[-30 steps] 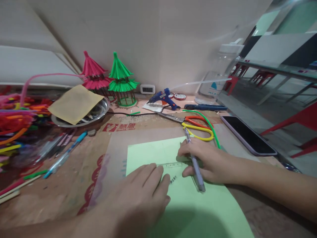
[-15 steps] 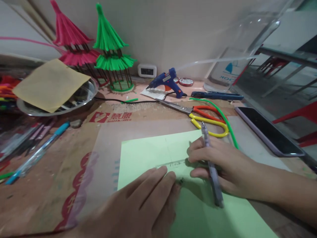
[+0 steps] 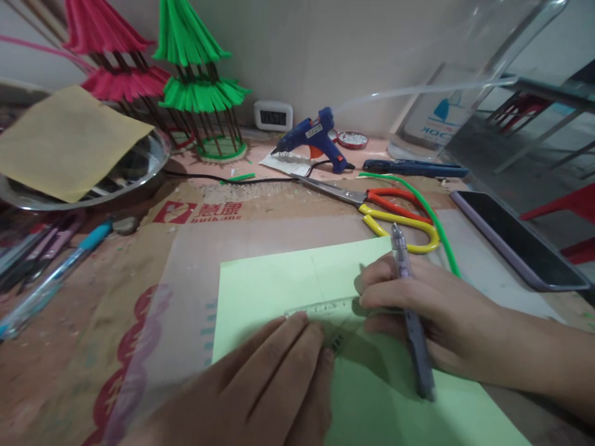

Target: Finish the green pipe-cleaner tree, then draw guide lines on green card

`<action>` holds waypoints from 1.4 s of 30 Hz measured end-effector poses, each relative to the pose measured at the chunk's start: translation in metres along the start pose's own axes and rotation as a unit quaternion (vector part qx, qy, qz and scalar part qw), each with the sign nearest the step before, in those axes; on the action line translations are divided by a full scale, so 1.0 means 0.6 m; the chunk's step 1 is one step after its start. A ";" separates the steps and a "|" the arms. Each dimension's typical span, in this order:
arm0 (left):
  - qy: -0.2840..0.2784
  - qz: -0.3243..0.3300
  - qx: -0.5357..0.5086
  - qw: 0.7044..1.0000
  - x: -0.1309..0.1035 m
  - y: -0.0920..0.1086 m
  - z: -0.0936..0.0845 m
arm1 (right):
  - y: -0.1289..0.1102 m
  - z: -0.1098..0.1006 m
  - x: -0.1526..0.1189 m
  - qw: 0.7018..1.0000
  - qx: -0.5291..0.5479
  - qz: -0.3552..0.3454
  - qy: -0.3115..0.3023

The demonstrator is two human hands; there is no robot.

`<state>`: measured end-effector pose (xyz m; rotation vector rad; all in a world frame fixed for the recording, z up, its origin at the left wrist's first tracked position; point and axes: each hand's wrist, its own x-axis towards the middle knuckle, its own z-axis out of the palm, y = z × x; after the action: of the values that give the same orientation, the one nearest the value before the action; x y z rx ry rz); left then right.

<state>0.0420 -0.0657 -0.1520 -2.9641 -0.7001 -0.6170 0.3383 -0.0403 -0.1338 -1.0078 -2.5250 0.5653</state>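
A light green sheet of paper [image 3: 260, 279] lies in front of me, with a faint pencil-thin line near its top. My left hand [image 3: 274, 378] rests on it with fingers stretched out, pressing on a clear ruler [image 3: 325, 306]. Part of the ruler is under my hands, so its full shape is hidden. My right hand [image 3: 418, 310] has a grey pen [image 3: 417, 347] tucked between its fingers, the pen slanting across the hand. Its fingertips touch the ruler's right end. Just beyond that hand lie scissors [image 3: 400, 214] with red and yellow handles.
A blue glue gun [image 3: 320, 136] lies at the back by a white digital clock [image 3: 273, 116]. Green [image 3: 199, 93] and pink [image 3: 116, 80] pagoda models stand left of it, behind a metal dish [image 3: 139, 179]. A phone [image 3: 515, 241] lies right, below a utility knife [image 3: 413, 167].
The view has shifted a little, so the items at the left sit farther left. Both hands keep nearly the same pose on the paper, and the ruler's markings show more clearly.
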 end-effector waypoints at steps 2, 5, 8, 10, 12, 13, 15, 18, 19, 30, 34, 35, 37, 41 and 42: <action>0.025 0.057 0.064 0.996 -0.006 -0.002 0.004 | -0.001 -0.001 -0.001 1.000 0.005 -0.003 -0.003; 0.036 0.063 0.078 0.994 -0.012 -0.006 0.008 | -0.004 -0.001 -0.003 1.000 0.015 -0.004 -0.008; 0.005 0.068 0.074 0.995 -0.009 -0.010 0.003 | -0.005 0.002 -0.004 1.000 0.028 -0.011 -0.001; -0.020 0.078 0.073 0.994 -0.004 -0.010 -0.003 | -0.005 0.004 -0.003 0.999 0.040 -0.014 0.002; -0.012 0.077 0.069 0.995 0.002 -0.007 -0.005 | -0.005 0.005 -0.002 0.999 0.051 -0.010 0.004; -0.001 0.065 0.070 0.995 0.004 -0.005 -0.005 | -0.005 0.006 -0.001 0.998 0.054 -0.007 0.004; 0.011 0.036 0.075 0.996 0.007 -0.001 -0.003 | -0.005 0.006 0.001 0.998 0.059 -0.005 0.008; 0.013 0.046 0.080 0.996 0.011 0.000 -0.002 | -0.006 0.008 0.001 0.998 0.060 -0.003 0.011; 0.012 0.055 0.082 0.995 0.012 -0.001 -0.003 | -0.006 0.008 0.000 0.998 0.060 -0.001 0.010; 0.037 0.066 0.101 0.992 0.015 -0.007 -0.003 | -0.004 0.013 -0.002 0.999 0.037 -0.020 0.027; 0.024 0.069 0.098 0.992 0.010 -0.005 -0.003 | -0.003 0.013 -0.004 0.999 0.040 -0.017 0.025; 0.027 0.066 0.098 0.993 0.008 -0.005 -0.004 | -0.003 0.013 -0.004 0.999 0.040 -0.014 0.025; 0.035 0.064 0.099 0.992 0.007 -0.005 -0.004 | -0.003 0.014 -0.004 0.999 0.041 -0.012 0.023; 0.032 0.056 0.088 0.994 0.008 -0.006 -0.002 | -0.003 0.014 -0.003 0.999 0.044 -0.008 0.021; 0.030 0.055 0.082 0.995 0.009 -0.007 -0.002 | -0.003 0.014 -0.002 0.999 0.043 -0.007 0.021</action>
<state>0.0439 -0.0600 -0.1491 -2.7977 -0.5494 -0.6049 0.3342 -0.0447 -0.1404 -0.9600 -2.4475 0.6367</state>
